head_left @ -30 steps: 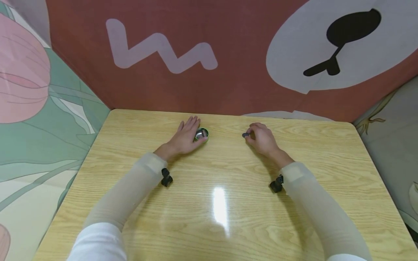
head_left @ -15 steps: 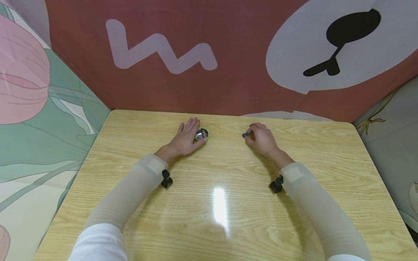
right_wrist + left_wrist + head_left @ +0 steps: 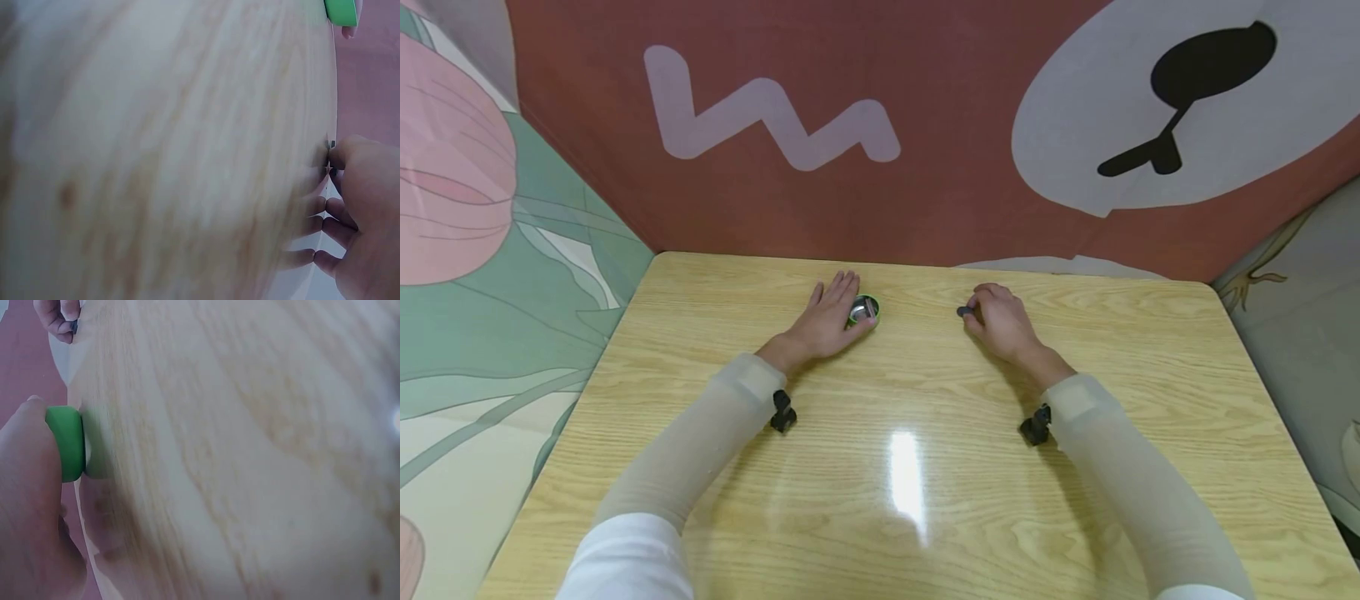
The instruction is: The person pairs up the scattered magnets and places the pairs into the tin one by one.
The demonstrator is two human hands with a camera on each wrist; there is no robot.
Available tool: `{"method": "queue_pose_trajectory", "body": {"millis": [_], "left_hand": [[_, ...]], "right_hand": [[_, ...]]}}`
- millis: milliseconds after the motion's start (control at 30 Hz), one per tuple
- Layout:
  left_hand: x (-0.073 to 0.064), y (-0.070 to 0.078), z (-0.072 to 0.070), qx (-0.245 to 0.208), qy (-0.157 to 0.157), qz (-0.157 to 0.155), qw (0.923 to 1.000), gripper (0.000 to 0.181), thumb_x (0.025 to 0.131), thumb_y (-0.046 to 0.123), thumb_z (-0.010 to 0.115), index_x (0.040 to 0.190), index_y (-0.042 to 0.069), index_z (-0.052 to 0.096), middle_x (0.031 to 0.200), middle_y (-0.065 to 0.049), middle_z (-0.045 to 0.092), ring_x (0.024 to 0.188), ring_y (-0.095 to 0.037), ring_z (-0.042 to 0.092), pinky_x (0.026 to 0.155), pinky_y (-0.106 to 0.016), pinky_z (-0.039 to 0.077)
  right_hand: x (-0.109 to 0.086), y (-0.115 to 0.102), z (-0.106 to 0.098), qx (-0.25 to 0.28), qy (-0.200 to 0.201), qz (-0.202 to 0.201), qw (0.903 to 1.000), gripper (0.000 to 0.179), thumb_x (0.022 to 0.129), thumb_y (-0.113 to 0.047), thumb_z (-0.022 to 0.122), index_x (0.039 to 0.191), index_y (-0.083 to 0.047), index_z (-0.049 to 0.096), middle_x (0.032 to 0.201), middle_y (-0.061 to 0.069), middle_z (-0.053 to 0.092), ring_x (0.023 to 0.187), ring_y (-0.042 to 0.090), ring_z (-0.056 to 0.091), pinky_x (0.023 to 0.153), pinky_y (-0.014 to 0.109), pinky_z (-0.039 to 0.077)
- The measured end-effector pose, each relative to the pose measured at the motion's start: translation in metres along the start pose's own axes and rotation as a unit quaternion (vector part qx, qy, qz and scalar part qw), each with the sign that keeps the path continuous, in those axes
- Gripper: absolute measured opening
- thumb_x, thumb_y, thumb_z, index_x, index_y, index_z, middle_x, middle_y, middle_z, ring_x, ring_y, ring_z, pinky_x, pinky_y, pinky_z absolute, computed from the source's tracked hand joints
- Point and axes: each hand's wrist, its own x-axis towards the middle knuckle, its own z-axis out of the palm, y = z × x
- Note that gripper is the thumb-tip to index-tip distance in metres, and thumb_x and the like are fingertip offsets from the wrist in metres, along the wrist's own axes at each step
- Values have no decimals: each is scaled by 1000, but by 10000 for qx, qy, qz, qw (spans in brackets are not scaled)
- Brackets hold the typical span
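Observation:
My left hand (image 3: 827, 321) lies on the table with its fingers straight and its thumb out to the side. Between thumb and index finger sits a small round object (image 3: 863, 310) with a bright green rim and a shiny, silvery inside. In the left wrist view its smooth green side (image 3: 69, 444) shows beside the thumb. My right hand (image 3: 1002, 322) is farther right, its thumb and index finger pinching a small dark flat disc (image 3: 965, 311) at the table surface. The fingers partly cover this disc, so its kind cannot be made out.
Both hands are near the back edge of a light wood-grain table (image 3: 850, 400). Right behind it hangs a reddish-brown printed cloth (image 3: 775, 208). A dark camera (image 3: 783, 412) is strapped to the left wrist, another camera (image 3: 1036, 425) to the right.

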Motion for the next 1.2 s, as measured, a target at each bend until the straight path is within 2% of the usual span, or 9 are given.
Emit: {"method": "queue_pose_trajectory", "body": {"millis": [600,833,1200], "left_hand": [[0,-2,1,9,-10,-29,10000,90,104,65,31,163,3,3,170,-15,2,157,-25,-7,124,-51,-6],[0,0,-1,-23,-17,-42,10000,90,105,63,35,163,2,3,170,-15,2,156,-25,-8,124,-51,-6],[0,0,-1,7,-111,-103,9999,89,104,64,32,163,4,3,171,-14,2,156,-24,-8,124,-50,-6]], "right_hand": [[0,-4,-6,334,-171,125,9992,25,103,-19,60,116,3,62,139,26,52,133,45,43,107,64,36],[3,-7,-7,332,-77,33,9994,24,102,-17,61,115,4,63,136,25,54,131,44,46,106,63,38],[9,-17,-9,382,31,-287,9989,22,101,-16,65,112,2,64,134,24,57,130,44,48,106,61,41]]}}
